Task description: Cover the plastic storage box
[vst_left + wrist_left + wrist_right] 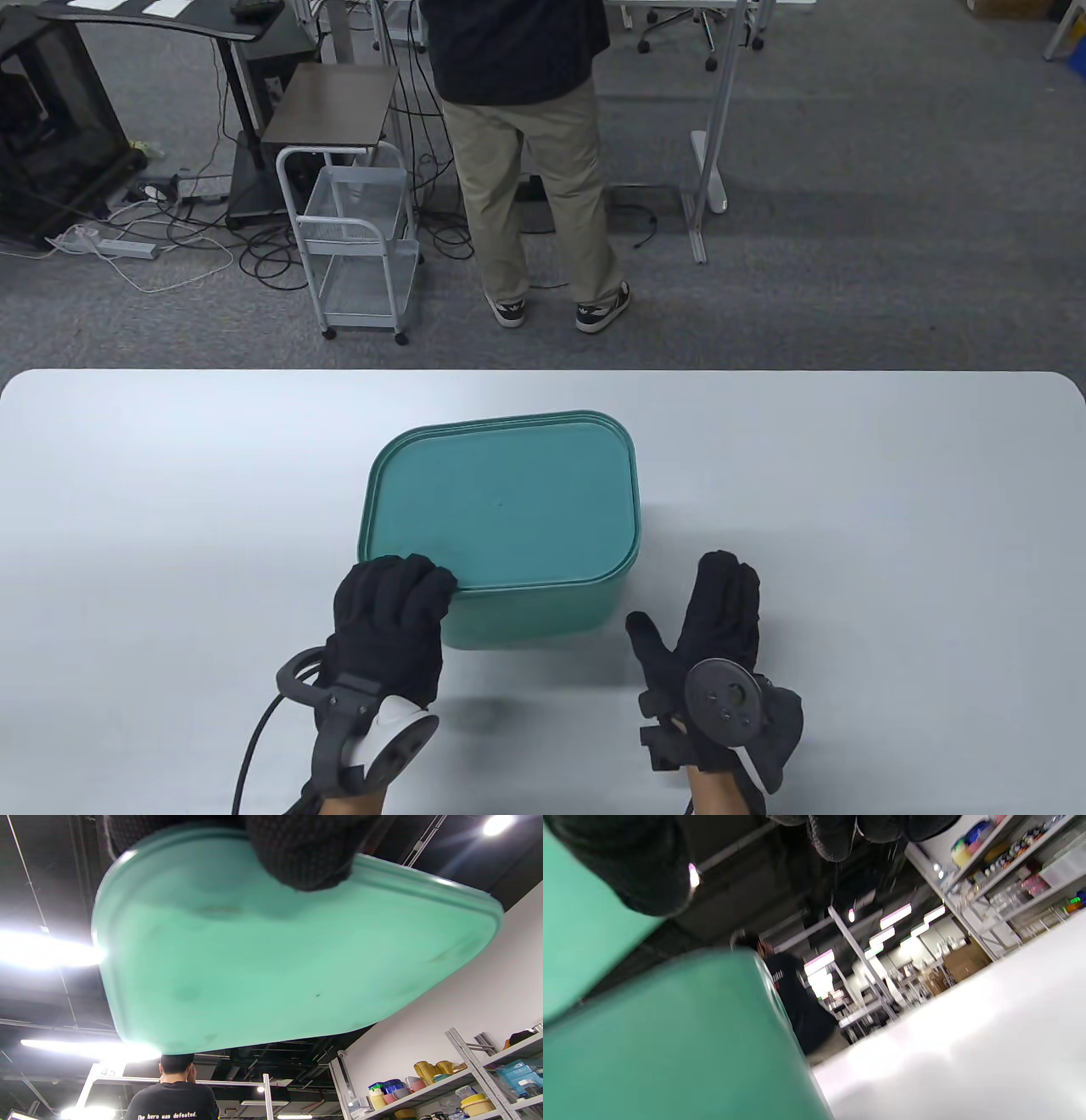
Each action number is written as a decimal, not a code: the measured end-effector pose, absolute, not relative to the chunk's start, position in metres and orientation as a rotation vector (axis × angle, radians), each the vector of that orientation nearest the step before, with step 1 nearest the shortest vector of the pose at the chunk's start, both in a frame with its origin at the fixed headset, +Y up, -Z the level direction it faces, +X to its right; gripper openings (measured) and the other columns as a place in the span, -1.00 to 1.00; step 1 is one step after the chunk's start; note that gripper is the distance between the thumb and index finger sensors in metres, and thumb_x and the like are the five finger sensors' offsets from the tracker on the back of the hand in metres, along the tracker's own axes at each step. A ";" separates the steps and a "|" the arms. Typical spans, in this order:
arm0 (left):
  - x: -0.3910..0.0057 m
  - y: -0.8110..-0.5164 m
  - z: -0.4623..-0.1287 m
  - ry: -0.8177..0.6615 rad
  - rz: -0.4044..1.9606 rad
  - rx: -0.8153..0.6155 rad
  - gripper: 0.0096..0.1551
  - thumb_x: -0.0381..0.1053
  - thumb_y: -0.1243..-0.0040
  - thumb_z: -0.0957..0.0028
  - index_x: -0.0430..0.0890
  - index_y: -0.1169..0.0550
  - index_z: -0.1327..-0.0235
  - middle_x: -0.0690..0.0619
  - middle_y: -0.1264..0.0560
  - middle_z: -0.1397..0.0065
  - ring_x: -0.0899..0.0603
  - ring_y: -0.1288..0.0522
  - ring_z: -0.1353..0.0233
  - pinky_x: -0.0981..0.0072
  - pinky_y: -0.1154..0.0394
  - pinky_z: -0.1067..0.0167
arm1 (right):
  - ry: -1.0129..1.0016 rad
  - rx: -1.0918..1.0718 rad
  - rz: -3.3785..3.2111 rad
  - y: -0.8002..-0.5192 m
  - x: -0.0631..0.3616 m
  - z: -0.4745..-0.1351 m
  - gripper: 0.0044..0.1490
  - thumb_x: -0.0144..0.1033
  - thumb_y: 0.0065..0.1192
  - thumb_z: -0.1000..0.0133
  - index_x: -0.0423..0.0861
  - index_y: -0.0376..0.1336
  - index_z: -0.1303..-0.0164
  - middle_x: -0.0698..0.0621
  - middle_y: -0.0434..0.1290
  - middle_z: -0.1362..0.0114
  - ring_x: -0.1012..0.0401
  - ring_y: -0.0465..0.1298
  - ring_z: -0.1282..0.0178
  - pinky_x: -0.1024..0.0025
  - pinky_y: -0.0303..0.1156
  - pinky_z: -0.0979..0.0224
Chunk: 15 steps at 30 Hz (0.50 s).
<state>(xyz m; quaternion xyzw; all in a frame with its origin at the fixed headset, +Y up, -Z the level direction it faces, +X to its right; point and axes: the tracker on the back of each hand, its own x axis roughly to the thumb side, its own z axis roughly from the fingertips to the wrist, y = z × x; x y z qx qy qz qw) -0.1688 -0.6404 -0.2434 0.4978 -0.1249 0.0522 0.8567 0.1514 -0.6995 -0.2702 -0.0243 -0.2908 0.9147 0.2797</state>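
Note:
A teal plastic storage box [526, 615] stands in the middle of the white table [170, 509]. Its teal lid [505, 501] lies over the top of the box. My left hand [407, 586] grips the lid's near-left corner, fingers over its edge. In the left wrist view the lid's underside [275, 963] fills the frame under my fingers [305, 853]. The right wrist view shows a dark gap between the lid [577, 955] and the box wall [670, 1043], so the near side is raised. My right hand [679, 598] is open beside the box's near-right corner, touching nothing.
A person [526, 127] stands on the carpet beyond the table's far edge. A white wire cart [361, 246] and desk legs stand behind. Shelves with containers [445, 1077] show at the side of the room.

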 end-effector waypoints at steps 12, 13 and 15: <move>-0.162 -0.643 -0.242 -0.326 0.111 1.041 -0.48 -0.06 -0.19 0.16 0.20 -0.45 -0.13 0.18 -0.47 -0.34 -0.05 -0.52 -0.33 0.04 -0.41 -0.50 | -0.889 0.087 2.157 -0.655 0.148 -0.314 0.09 -0.25 0.46 -0.07 0.16 -0.16 -0.66 -0.09 0.02 -0.82 -0.14 0.07 -0.79 -0.04 0.18 -0.68; -0.161 -0.644 -0.242 -0.337 0.116 1.040 -0.48 -0.06 -0.19 0.16 0.20 -0.44 -0.13 0.18 -0.47 -0.34 -0.05 -0.52 -0.33 0.04 -0.40 -0.51 | -0.846 0.110 2.112 -0.656 0.148 -0.320 -0.01 -0.29 0.45 -0.09 0.19 -0.04 -0.64 -0.07 0.04 -0.82 -0.13 0.09 -0.79 -0.04 0.18 -0.68; -0.159 -0.644 -0.242 -0.343 0.121 1.036 -0.48 -0.07 -0.19 0.15 0.20 -0.45 -0.13 0.18 -0.47 -0.34 -0.05 -0.52 -0.33 0.03 -0.40 -0.51 | -0.785 0.129 2.076 -0.657 0.149 -0.325 -0.21 -0.34 0.42 -0.11 0.17 0.16 -0.56 -0.05 0.10 -0.81 -0.12 0.12 -0.79 -0.05 0.20 -0.67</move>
